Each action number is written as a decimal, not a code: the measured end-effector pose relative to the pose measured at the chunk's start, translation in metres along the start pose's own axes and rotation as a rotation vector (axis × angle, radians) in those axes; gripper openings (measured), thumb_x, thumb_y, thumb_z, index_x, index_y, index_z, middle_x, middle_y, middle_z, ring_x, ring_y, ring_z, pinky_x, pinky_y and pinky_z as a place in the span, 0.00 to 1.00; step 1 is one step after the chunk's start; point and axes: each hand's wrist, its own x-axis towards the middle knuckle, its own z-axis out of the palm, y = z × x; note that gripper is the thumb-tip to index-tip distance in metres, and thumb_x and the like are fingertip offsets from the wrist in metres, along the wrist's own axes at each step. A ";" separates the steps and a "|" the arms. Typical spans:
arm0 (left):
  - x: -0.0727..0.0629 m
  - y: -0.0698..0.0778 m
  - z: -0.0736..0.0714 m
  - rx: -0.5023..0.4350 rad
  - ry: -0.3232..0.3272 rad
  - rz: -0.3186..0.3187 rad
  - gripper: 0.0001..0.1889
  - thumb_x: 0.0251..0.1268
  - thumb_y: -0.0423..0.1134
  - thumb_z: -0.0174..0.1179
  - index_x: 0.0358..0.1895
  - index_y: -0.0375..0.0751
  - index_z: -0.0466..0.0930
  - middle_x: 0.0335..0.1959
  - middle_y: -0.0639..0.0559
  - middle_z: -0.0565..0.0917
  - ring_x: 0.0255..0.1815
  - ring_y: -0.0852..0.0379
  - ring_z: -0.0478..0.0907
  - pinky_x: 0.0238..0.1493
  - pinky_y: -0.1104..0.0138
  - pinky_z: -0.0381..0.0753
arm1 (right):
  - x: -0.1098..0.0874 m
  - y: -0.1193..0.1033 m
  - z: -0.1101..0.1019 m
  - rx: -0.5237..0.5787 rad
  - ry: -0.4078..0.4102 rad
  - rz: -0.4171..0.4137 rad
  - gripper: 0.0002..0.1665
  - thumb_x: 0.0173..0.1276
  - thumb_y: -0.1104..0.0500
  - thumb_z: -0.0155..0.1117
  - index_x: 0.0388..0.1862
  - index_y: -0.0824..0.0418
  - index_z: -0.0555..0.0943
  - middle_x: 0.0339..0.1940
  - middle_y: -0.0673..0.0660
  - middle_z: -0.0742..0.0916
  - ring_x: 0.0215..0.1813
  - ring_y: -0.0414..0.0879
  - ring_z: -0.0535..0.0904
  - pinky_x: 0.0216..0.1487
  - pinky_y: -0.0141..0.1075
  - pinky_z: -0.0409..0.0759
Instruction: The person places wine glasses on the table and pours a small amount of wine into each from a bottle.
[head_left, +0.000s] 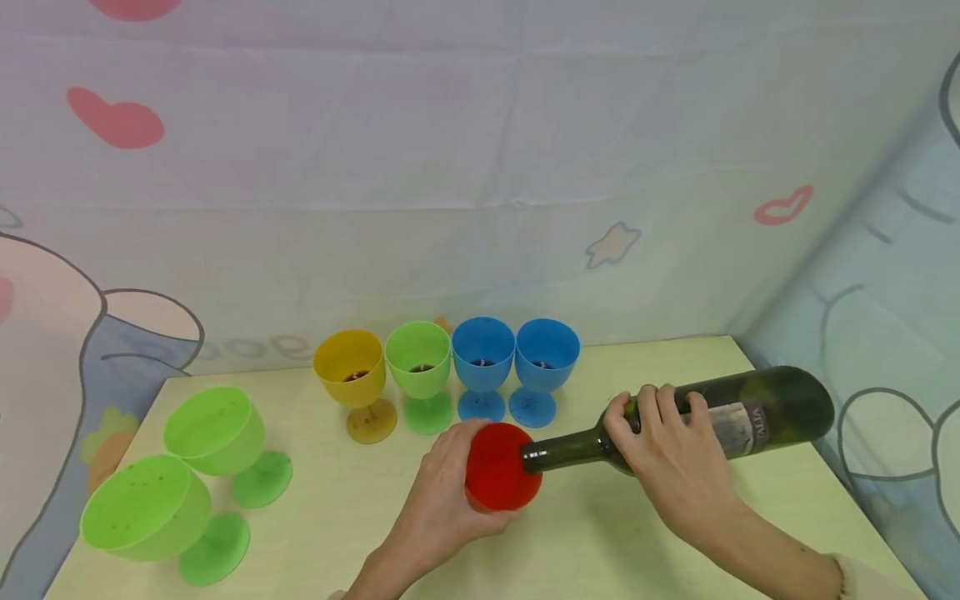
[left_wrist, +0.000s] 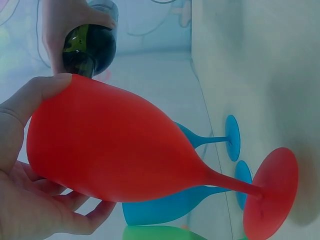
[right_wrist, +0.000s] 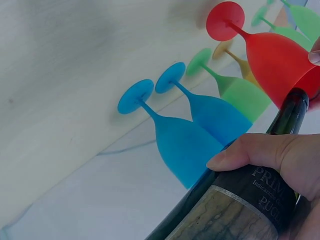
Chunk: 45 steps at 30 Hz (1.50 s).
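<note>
My left hand grips a red goblet around its bowl, thumb near the rim and fingers curled on the far side. In my right hand is a dark green wine bottle, held around the body by its label and tipped nearly flat. The bottle's mouth points left, right at the red goblet's rim. Behind the hands stand a yellow goblet, a green goblet and two blue goblets, one beside the other, each with dark liquid inside.
Two light green goblets, one behind the other, stand at the left of the pale table. A cloth backdrop with printed hearts rises behind the table, and a printed cloth side borders its right edge.
</note>
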 end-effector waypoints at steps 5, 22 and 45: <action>0.000 -0.001 0.001 0.004 0.005 0.005 0.44 0.33 0.40 0.76 0.60 0.39 0.62 0.54 0.48 0.70 0.56 0.49 0.65 0.43 0.53 0.76 | 0.001 0.001 -0.002 0.025 -0.003 -0.001 0.37 0.35 0.72 0.75 0.45 0.68 0.66 0.33 0.72 0.74 0.38 0.66 0.72 0.35 0.55 0.69; -0.001 -0.006 0.004 -0.008 0.052 0.064 0.42 0.35 0.41 0.75 0.58 0.40 0.62 0.52 0.50 0.72 0.54 0.52 0.67 0.40 0.58 0.78 | 0.005 0.003 -0.007 0.012 -0.038 -0.010 0.38 0.36 0.70 0.77 0.46 0.67 0.66 0.35 0.73 0.75 0.41 0.66 0.72 0.37 0.55 0.70; -0.002 -0.007 0.005 -0.078 0.029 0.041 0.42 0.38 0.38 0.74 0.60 0.41 0.61 0.55 0.48 0.70 0.56 0.48 0.66 0.44 0.54 0.78 | 0.008 0.004 -0.010 -0.001 -0.008 -0.024 0.38 0.34 0.71 0.76 0.45 0.67 0.66 0.35 0.73 0.75 0.40 0.67 0.72 0.36 0.55 0.70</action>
